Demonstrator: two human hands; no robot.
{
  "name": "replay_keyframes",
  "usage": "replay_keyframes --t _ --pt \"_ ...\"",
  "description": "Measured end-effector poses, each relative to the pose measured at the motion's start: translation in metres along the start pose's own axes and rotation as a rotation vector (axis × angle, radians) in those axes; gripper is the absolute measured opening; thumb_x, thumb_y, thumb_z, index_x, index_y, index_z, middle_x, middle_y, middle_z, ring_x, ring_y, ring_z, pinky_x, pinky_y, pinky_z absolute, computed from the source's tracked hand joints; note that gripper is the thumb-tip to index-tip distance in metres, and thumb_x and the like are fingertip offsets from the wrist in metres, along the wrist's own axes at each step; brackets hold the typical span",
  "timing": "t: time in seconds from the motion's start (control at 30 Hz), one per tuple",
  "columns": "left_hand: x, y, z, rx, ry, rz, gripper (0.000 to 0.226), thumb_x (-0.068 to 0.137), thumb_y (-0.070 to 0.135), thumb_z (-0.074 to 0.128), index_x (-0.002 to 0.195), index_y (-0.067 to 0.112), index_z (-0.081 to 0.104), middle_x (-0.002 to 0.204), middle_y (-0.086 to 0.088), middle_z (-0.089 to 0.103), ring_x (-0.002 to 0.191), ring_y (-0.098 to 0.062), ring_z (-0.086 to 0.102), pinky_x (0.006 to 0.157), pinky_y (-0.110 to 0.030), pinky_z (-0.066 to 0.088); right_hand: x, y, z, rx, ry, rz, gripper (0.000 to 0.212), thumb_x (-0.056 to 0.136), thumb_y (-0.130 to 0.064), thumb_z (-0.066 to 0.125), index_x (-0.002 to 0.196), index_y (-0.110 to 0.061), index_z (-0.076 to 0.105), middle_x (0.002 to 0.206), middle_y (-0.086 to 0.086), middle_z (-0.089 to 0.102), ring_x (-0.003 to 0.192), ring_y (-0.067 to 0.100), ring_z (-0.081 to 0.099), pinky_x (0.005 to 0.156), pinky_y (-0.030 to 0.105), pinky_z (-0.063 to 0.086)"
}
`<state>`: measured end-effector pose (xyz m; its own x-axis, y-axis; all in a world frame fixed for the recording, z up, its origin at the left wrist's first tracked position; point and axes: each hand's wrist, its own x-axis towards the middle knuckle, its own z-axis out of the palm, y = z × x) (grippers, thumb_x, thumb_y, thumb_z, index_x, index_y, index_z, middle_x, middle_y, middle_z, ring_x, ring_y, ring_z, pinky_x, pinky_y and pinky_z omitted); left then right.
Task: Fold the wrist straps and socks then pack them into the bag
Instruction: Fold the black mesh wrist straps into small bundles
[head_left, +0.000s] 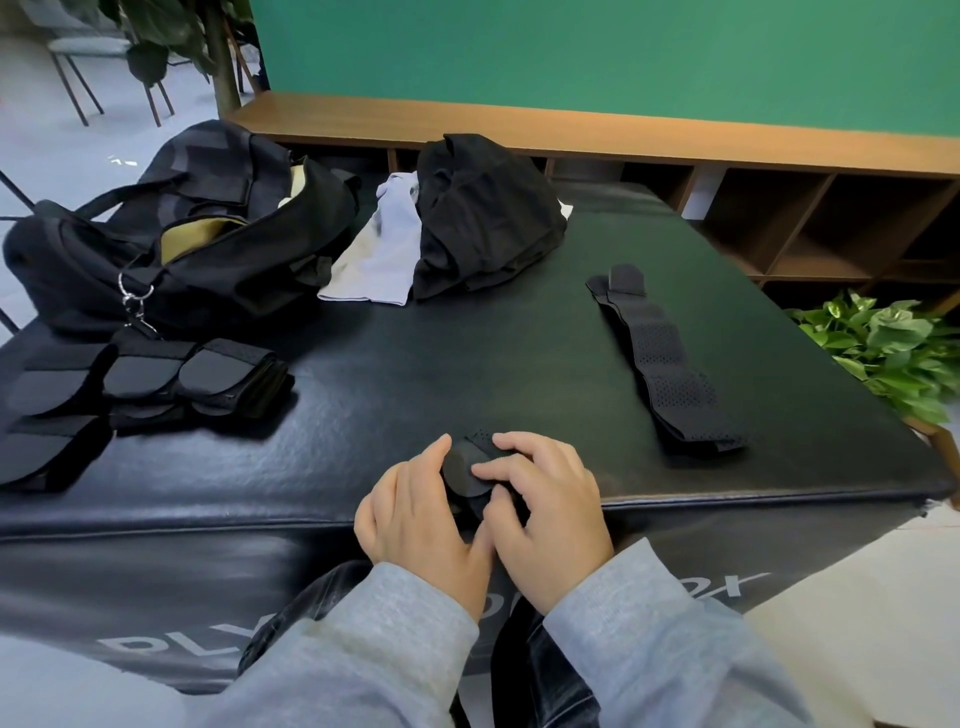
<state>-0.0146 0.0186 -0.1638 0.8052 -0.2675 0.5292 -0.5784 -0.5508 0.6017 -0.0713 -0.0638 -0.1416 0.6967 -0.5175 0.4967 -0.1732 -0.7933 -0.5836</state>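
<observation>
Now both my hands, left (415, 512) and right (545, 512), pinch one rolled wrist strap (467, 475). Folded straps (197, 379) wait left; one long strap (670, 364), socks (379, 249), open bag (208, 223) remain.

White letters "PLY" and a partly hidden "ox" on the black padded box (156, 582) front

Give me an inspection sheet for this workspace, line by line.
Surface: black padded box, white lettering on its front.
Job's things: open black bag far left; folded straps stacked near left; unfolded strap lying flat on the right; pale socks beside the bag.
Clutter: black clothing bundled at the back.
Hands: left hand and right hand together grip a rolled strap at the near edge.
Cables: nothing seen.
Surroundings: green wall, wooden shelf unit, potted plant on the right.
</observation>
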Motion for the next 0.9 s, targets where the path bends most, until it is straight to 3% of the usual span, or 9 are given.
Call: replay_keyframes --t 0.1,0.2,0.3,0.37,0.5,0.67,0.8,0.9 --pt "0.000 0.001 -0.001 -0.010 0.023 0.018 0.047 0.068 0.041 0.042 0.111 0.023 0.050 0.097 0.009 0.062 0.104 -0.010 0.041 0.092 -0.029 0.021 -0.001 -0.002 0.003 0.043 -0.085 -0.025 0.030 0.076 -0.031 0.042 0.084 -0.029 0.071 0.118 -0.020 0.058 0.121 0.000 0.038 0.095 0.018 0.025" --pt "-0.001 0.000 -0.002 -0.024 0.012 0.030 0.044 0.066 0.041 0.042 0.107 0.028 0.049 0.095 0.016 0.058 0.103 -0.009 0.042 0.091 -0.028 0.022 -0.002 -0.001 0.000 0.169 -0.143 0.009 0.030 0.074 -0.032 0.040 0.082 -0.034 0.069 0.118 -0.035 0.053 0.130 -0.007 0.032 0.103 0.012 0.015" --pt "0.000 0.001 -0.005 -0.061 0.001 0.023 0.044 0.069 0.053 0.047 0.108 0.031 0.047 0.098 0.025 0.045 0.103 -0.006 0.042 0.093 -0.028 0.022 -0.001 0.001 -0.006 0.399 -0.091 0.103 0.033 0.077 -0.030 0.040 0.095 -0.040 0.067 0.125 -0.029 0.055 0.129 -0.004 0.039 0.106 0.016 0.027" --pt "0.002 0.000 -0.008 -0.098 -0.007 0.007 0.046 0.069 0.057 0.049 0.107 0.032 0.047 0.099 0.026 0.044 0.103 -0.003 0.042 0.094 -0.026 0.022 0.001 0.000 -0.007 0.411 -0.049 0.144 0.036 0.081 -0.034 0.038 0.110 -0.042 0.057 0.128 -0.029 0.051 0.129 -0.005 0.039 0.105 0.012 0.029" --pt "0.010 -0.003 -0.017 -0.130 0.011 -0.043 0.053 0.068 0.060 0.050 0.109 0.027 0.056 0.094 0.035 0.041 0.099 0.006 0.039 0.095 -0.019 0.017 0.003 0.002 -0.001 0.079 -0.082 0.080 0.049 0.088 -0.042 0.027 0.129 -0.032 0.052 0.135 -0.026 0.044 0.135 -0.006 0.028 0.103 0.008 0.020" --pt "0.025 -0.015 -0.030 -0.136 0.093 -0.091 0.054 0.069 0.059 0.052 0.109 0.024 0.058 0.101 0.025 0.050 0.104 -0.001 0.043 0.098 -0.021 0.015 0.002 -0.003 0.011 -0.354 -0.133 -0.064 0.046 0.090 -0.035 0.032 0.119 -0.018 0.064 0.130 -0.007 0.059 0.128 0.016 0.048 0.101 0.030 0.027" --pt "0.036 -0.029 -0.041 -0.114 0.171 -0.128 0.053 0.070 0.057 0.053 0.112 0.025 0.054 0.101 0.011 0.062 0.109 -0.007 0.044 0.098 -0.016 0.012 0.002 -0.009 0.015 -0.484 -0.195 -0.126 0.048 0.089 -0.031 0.032 0.122 -0.016 0.063 0.130 -0.002 0.059 0.125 0.019 0.052 0.100 0.035 0.029" --pt "0.043 -0.039 -0.051 -0.084 0.206 -0.175 0.059 0.069 0.057 0.052 0.114 0.019 0.057 0.108 0.017 0.051 0.112 -0.008 0.040 0.096 -0.016 0.009 0.001 -0.016 0.021 -0.537 -0.245 -0.169 0.052 0.090 -0.033 0.029 0.127 -0.011 0.059 0.134 0.002 0.056 0.127 0.022 0.050 0.101 0.036 0.029"
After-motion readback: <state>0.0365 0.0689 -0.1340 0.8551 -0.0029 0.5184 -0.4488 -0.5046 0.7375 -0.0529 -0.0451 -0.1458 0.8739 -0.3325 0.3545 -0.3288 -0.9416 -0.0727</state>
